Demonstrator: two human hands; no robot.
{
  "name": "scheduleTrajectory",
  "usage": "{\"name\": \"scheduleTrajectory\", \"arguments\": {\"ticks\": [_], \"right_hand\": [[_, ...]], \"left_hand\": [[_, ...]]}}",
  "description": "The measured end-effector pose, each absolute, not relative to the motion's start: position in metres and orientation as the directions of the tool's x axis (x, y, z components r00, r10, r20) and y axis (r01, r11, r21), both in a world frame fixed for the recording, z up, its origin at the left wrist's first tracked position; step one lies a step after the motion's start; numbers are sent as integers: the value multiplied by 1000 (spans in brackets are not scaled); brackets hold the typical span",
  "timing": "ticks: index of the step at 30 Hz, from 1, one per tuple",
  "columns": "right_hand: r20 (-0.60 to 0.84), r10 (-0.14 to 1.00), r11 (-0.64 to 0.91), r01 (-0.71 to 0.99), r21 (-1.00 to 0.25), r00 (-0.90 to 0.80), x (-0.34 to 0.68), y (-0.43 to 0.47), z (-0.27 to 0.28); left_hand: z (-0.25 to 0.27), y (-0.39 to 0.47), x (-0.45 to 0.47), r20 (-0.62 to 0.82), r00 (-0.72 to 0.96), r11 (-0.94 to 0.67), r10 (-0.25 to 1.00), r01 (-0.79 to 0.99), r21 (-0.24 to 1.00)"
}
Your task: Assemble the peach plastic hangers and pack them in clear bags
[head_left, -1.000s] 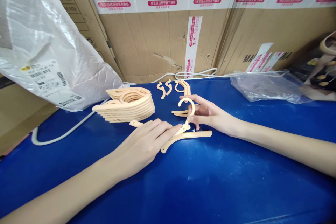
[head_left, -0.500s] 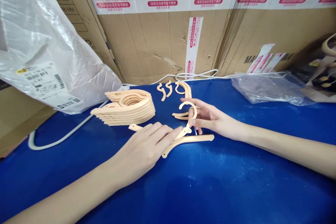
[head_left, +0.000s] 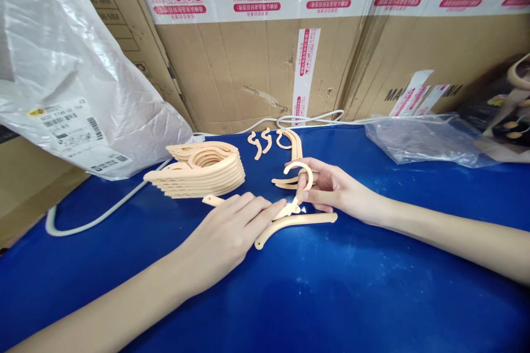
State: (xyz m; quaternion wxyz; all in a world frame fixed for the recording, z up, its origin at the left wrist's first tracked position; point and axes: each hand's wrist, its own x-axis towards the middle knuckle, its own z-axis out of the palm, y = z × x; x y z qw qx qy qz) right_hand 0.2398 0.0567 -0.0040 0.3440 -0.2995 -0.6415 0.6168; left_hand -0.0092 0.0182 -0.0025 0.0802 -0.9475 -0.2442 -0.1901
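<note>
My left hand [head_left: 236, 229] is closed on a peach plastic hanger arm [head_left: 212, 200], whose far-left tip sticks out past the knuckles. Between thumb and fingers, my right hand [head_left: 331, 187] pinches a hanger hook [head_left: 307, 171], curved end up. The hook's lower end meets the hanger arm beside my left fingertips; how they join there is partly covered. Just in front lies a loose curved hanger arm [head_left: 296, 223] on the blue table [head_left: 351, 298]. Behind my right hand, more hanger pieces [head_left: 284, 183] are partly hidden.
A stack of hangers [head_left: 199, 176] stands at the left. Two small hooks [head_left: 260, 143] and several hanger parts [head_left: 295, 140] lie at the back. A white cable [head_left: 124, 204], plastic bag [head_left: 430, 138], wrapped white package [head_left: 103, 105] and cardboard boxes [head_left: 232, 66] border the table.
The hook has shifted very slightly, and my right fingers have changed their hold a little. My left hand stays in nearly the same place.
</note>
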Motion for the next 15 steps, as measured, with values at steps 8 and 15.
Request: {"name": "scheduleTrajectory", "arguments": {"ticks": [8,15], "right_hand": [[68,809,37,-65,-997,-584,234,52,-1],[89,831,171,99,-980,-549,233,48,-2]], "left_hand": [[-2,14,-2,455,714,-798,532,603,-13],[9,1,-2,203,574,-601,793,683,416]]}}
